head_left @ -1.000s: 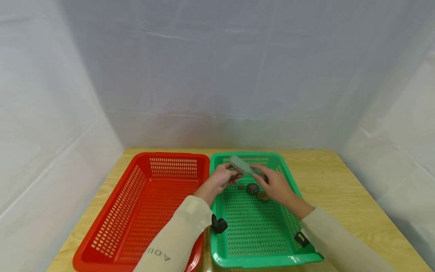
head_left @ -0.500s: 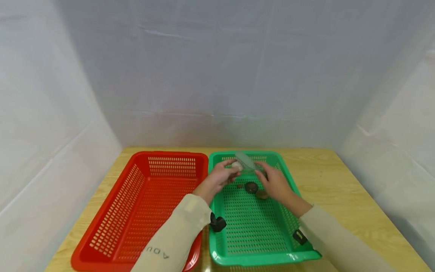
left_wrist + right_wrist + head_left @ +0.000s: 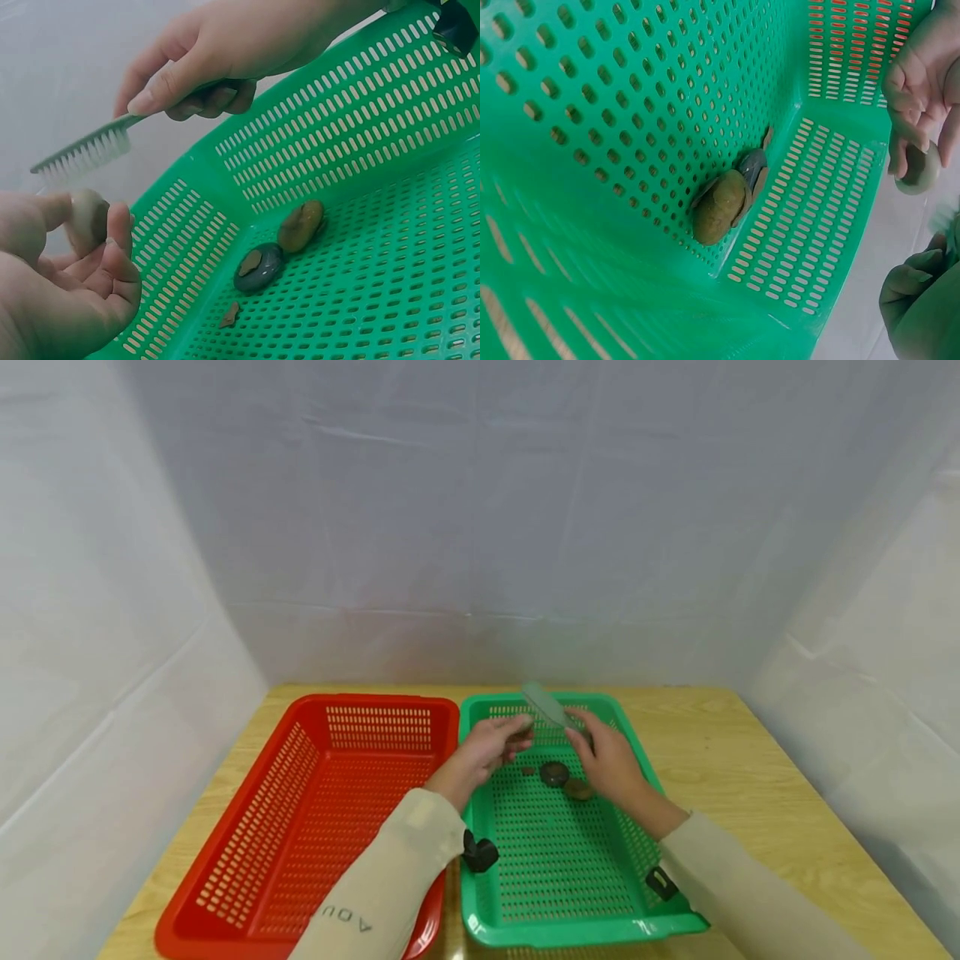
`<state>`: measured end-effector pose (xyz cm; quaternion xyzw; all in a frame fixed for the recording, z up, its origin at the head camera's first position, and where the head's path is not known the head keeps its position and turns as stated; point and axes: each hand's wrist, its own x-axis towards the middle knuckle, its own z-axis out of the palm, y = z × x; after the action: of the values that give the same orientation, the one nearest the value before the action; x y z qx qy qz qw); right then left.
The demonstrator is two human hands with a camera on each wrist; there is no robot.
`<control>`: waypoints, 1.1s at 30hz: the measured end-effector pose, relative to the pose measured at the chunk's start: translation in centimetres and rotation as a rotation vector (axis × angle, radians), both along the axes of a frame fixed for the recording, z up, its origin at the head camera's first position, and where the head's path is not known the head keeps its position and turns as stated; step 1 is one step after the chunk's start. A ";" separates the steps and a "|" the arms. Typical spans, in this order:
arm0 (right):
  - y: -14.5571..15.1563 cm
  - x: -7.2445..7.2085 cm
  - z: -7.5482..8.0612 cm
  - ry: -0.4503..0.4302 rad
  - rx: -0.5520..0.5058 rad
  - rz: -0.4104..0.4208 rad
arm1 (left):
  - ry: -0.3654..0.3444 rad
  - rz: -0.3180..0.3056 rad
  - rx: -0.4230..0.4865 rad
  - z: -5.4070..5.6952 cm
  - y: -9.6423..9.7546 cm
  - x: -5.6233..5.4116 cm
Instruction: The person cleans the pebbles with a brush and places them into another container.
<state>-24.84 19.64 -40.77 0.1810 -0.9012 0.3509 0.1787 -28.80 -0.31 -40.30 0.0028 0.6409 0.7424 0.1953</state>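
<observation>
Over the far part of the green basket point(image 3: 585, 935), my left hand point(image 3: 491, 747) pinches a pale, rounded stone point(image 3: 84, 221) between thumb and fingers; a brown patch shows on it. My right hand point(image 3: 609, 762) grips a scrubbing brush point(image 3: 86, 154) by its dark green handle. Its pale bristles face down, just above the stone in the left wrist view. Below both hands, a dark grey stone point(image 3: 259, 277) with a brown flake on top lies on the basket floor. A brownish stone point(image 3: 301, 225) sits against it, and a small brown fragment point(image 3: 230, 315) lies nearby.
A red basket point(image 3: 168, 910) with slotted walls stands close along the left side of the green one. Both rest on a wooden table point(image 3: 720, 760). White sheeting point(image 3: 465, 527) hangs behind and on both sides.
The brush has lifted away from the stone, its head moving up and slightly right while still gripped. My left hand keeps the stone in nearly the same place; the stones in the basket stay put.
</observation>
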 end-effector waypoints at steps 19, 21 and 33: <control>0.0 -1.0 1.1 0.052 -0.020 0.088 | -0.002 0.018 -0.014 1.4 -0.1 -0.6; -0.1 -1.1 1.0 0.049 -0.006 0.083 | -0.004 0.028 -0.013 1.2 -0.2 -0.7; 0.0 -0.3 -0.3 -0.018 0.066 -0.087 | -0.040 -0.030 0.032 0.0 -0.1 0.2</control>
<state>-25.10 19.64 -41.06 0.1442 -0.9208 0.3148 0.1794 -28.59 -0.41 -40.29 0.0004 0.6245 0.7496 0.2191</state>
